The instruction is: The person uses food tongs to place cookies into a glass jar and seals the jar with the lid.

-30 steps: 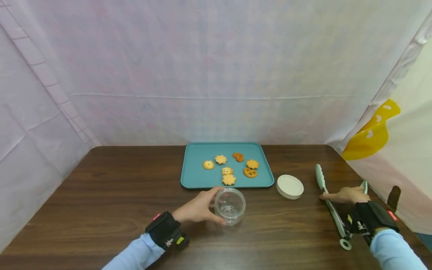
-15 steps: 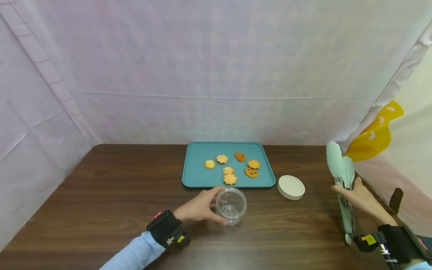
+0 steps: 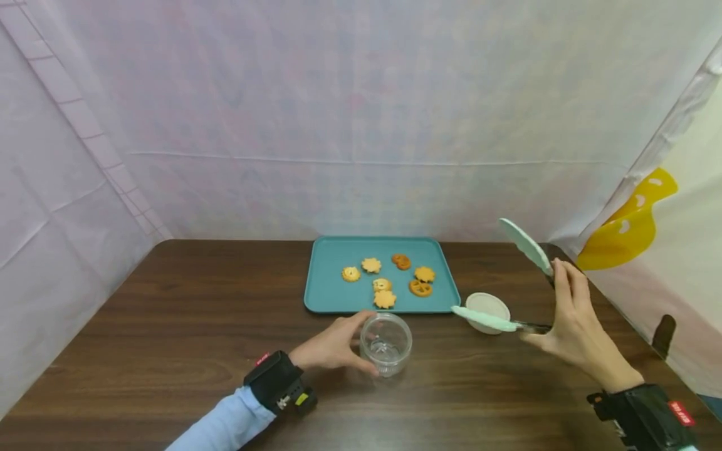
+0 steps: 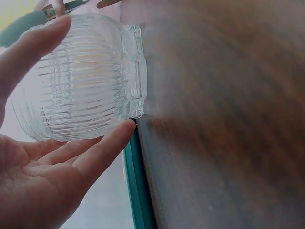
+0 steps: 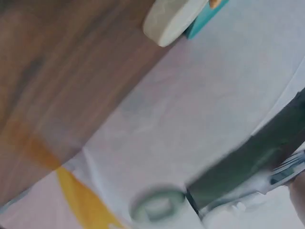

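My left hand spans a clear jar that has no lid on, thumb on one side and fingers on the other. Ribbed walls show on the jar in the left wrist view, where it stands on the table. My right hand grips a pair of tongs with pale green tips, raised above the table and spread wide. One tip overlaps a round white lid in the head view. The right wrist view catches the tongs' dark green handle and a blurred ring at its end.
A teal tray lies at the back of the table, bearing several cookies and pretzel-shaped biscuits. White cloth walls enclose the table, with a yellow decoration on the right.
My right hand has lifted the tongs off the table and brought them up and left toward the lid. Their arms came together, then spread wide. My left hand and the jar have stayed put.
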Demonstrator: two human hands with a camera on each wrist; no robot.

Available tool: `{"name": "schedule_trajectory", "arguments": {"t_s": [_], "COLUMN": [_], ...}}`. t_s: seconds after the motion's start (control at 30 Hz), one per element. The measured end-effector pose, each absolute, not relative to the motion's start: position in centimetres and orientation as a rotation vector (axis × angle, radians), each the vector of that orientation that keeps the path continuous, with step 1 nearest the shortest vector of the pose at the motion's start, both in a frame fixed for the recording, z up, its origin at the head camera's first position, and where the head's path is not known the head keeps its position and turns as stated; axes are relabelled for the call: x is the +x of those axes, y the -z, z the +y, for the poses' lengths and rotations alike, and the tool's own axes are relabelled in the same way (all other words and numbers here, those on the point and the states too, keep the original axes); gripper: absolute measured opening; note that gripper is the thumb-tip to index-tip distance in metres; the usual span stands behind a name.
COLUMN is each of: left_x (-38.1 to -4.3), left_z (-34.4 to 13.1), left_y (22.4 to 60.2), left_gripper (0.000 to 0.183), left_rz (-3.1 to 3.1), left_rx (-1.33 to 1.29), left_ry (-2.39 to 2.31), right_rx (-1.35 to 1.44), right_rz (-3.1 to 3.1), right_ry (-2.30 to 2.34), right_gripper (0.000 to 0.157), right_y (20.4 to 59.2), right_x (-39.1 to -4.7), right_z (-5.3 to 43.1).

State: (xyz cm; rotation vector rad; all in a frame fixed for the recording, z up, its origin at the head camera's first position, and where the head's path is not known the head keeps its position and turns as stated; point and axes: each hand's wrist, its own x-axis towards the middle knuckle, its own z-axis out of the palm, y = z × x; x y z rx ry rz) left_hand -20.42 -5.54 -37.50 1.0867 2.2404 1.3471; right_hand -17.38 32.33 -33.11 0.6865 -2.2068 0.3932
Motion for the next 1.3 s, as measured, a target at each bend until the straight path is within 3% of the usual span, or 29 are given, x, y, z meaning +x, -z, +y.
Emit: {"name": "schedule_trajectory", "arguments": {"t_s": [0.37,0.67,1.3], "left_x": [-20.5,-20.5,-20.3], "left_z": [-5.5,-5.5,-5.5], "left_y": [37.3,37.2,37.4], "left_gripper": [0.08,0.078,0.075], "left_rz": [2.254,2.239,2.212], "left_rx": [1.091,1.095,1.066], "left_ry": [-1.34,-1.349,-1.369], "right_rx": [0.606,0.435,0.429], "right_rz": [-2.289,-2.623,-2.923], "right_ry": [-0.299,-0.236,-0.328], "right_gripper": [0.105,0.082,0.082], "right_y": [32.6,32.9,35.3], "right_x": [-19.7,-22.0,-25.2], "right_z": [30.1,29.7,28.4]}}
